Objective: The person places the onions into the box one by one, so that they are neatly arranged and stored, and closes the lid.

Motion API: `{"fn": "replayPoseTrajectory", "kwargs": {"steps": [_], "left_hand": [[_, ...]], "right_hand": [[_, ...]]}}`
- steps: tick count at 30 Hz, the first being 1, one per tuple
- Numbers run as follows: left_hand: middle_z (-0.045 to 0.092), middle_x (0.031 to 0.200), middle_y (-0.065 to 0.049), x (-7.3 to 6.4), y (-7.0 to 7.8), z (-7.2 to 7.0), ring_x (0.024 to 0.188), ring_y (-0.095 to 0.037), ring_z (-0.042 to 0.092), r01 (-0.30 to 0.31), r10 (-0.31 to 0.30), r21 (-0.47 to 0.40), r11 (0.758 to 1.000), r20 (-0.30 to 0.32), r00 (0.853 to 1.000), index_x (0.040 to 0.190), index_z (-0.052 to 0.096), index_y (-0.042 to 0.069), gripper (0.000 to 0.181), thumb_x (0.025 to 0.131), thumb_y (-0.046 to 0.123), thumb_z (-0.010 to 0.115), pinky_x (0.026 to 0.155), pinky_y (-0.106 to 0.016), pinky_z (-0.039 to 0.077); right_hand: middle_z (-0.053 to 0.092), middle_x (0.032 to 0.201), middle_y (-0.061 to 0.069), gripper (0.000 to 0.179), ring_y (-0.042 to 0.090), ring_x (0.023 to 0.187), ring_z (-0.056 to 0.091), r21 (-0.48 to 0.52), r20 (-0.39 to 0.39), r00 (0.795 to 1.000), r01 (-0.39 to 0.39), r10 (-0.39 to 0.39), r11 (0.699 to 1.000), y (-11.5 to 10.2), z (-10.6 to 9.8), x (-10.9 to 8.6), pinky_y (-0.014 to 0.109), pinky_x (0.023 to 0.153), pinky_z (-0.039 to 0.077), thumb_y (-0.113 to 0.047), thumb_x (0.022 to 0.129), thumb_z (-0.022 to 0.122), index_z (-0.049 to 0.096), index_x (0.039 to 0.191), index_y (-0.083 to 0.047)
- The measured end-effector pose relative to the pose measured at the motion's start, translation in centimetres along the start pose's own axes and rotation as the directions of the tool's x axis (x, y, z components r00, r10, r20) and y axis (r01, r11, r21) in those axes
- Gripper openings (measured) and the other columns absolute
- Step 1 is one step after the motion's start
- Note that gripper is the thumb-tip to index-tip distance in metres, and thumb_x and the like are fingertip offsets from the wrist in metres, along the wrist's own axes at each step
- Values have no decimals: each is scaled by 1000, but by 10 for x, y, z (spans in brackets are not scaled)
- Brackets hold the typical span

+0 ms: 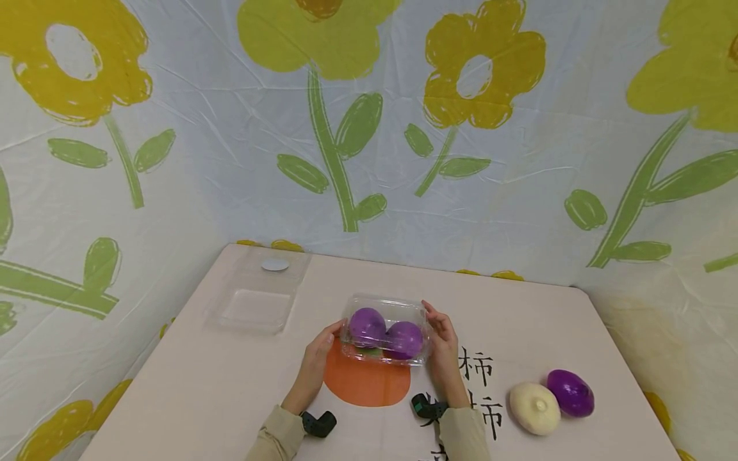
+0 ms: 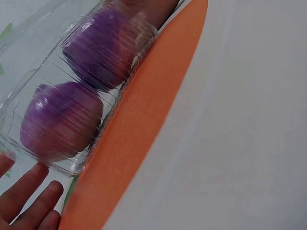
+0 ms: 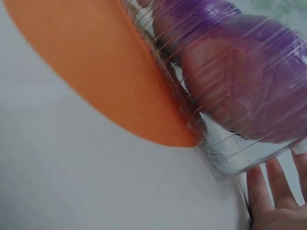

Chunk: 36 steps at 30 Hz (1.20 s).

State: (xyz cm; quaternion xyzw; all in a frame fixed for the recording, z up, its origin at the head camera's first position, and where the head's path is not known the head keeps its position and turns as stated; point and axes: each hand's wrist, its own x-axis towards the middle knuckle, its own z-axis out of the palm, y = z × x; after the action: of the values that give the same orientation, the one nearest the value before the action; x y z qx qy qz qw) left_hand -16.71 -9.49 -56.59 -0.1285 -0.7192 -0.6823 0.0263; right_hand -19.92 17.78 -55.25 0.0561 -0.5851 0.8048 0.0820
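A clear plastic clamshell box (image 1: 398, 310) with two round purple vegetables (image 1: 367, 326) inside is between my hands over the orange circle on the table. The left hand (image 1: 320, 353) touches its left end, fingertips at the wall. At the right end, the right hand (image 1: 442, 339) lies along the side, fingers (image 3: 259, 194) fairly straight against the plastic. In the left wrist view, the left fingers (image 2: 36, 208) are spread at the box's corner. The lid lies over the vegetables.
Another clear clamshell box (image 1: 256, 301), lid folded back, lies at the table's back left. A cream round vegetable (image 1: 533, 410) and a purple oval one (image 1: 571, 392) sit together at the right. A flower-printed cloth (image 1: 398, 173) hangs behind the table.
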Motion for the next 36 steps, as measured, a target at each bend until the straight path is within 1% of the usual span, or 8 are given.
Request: {"fn": "replayPoseTrajectory", "kwargs": {"steps": [5, 12, 16, 18, 22, 31, 33, 36], "left_hand": [[49, 148, -12, 0, 5, 0, 139, -30, 41, 23, -23, 9, 1000, 8, 1000, 146, 47, 4, 46, 107, 20, 30, 112, -51, 34], [48, 147, -21, -2, 31, -1, 137, -37, 42, 21, -23, 51, 998, 42, 999, 145, 43, -6, 46, 106, 14, 29, 110, -53, 36], [51, 145, -17, 0, 19, 0, 136, -34, 44, 24, -24, 39, 999, 16, 1000, 145, 46, -1, 45, 107, 16, 29, 112, -52, 34], [52, 145, -12, 1, 7, 0, 136, -30, 44, 31, -31, 27, 999, -1, 1000, 146, 48, 5, 45, 108, 18, 29, 113, -49, 34], [54, 143, -7, 2, 0, 1, 135, -28, 46, 11, -10, 47, 999, -28, 1000, 144, 52, 9, 42, 108, 21, 34, 114, -39, 36], [60, 135, -11, 5, -4, 1, 126, -27, 54, 1, 1, 28, 1000, -59, 998, 141, 54, 7, 40, 102, 2, 48, 105, -22, 43], [61, 132, -13, 5, 5, 1, 123, -28, 55, -3, 5, 38, 999, -53, 999, 141, 54, 3, 41, 100, -2, 49, 102, -21, 45], [61, 131, -15, 5, 5, 2, 122, -29, 55, -23, 27, 63, 998, -63, 998, 140, 53, 1, 43, 98, -6, 49, 103, -27, 46]], "right_hand": [[37, 154, 21, 26, 28, 140, 37, 4, -8, 1000, 6, -6, 1000, -1, 0, 0, 30, 112, 38, 9, 98, 39, 31, 120, 21], [33, 155, 22, 29, 30, 143, 33, 8, 34, 999, 20, -20, 1000, -2, -1, -1, 30, 114, 34, -3, 104, 35, 32, 121, 20], [33, 155, 22, 28, 33, 143, 32, 7, 46, 998, 33, -34, 999, -1, -2, -1, 30, 113, 35, 2, 101, 35, 32, 122, 21], [34, 155, 21, 28, 34, 143, 31, -2, 46, 998, 40, -40, 999, -1, -2, -1, 30, 113, 36, 7, 97, 34, 33, 121, 20], [35, 155, 21, 29, 35, 143, 31, -31, 39, 998, 44, -43, 999, 0, -3, 0, 31, 113, 35, 10, 93, 34, 35, 120, 20], [37, 154, 20, 31, 34, 143, 32, -41, 25, 999, 34, -33, 999, 0, -2, -1, 36, 115, 32, 13, 90, 33, 38, 120, 18], [37, 154, 21, 32, 34, 142, 32, -40, 25, 999, 37, -36, 999, -1, -1, -1, 37, 115, 32, 14, 90, 33, 38, 121, 18], [37, 154, 21, 34, 34, 142, 33, -47, 18, 999, 40, -39, 998, -1, -1, -1, 35, 114, 34, 14, 90, 34, 39, 123, 17]]}}
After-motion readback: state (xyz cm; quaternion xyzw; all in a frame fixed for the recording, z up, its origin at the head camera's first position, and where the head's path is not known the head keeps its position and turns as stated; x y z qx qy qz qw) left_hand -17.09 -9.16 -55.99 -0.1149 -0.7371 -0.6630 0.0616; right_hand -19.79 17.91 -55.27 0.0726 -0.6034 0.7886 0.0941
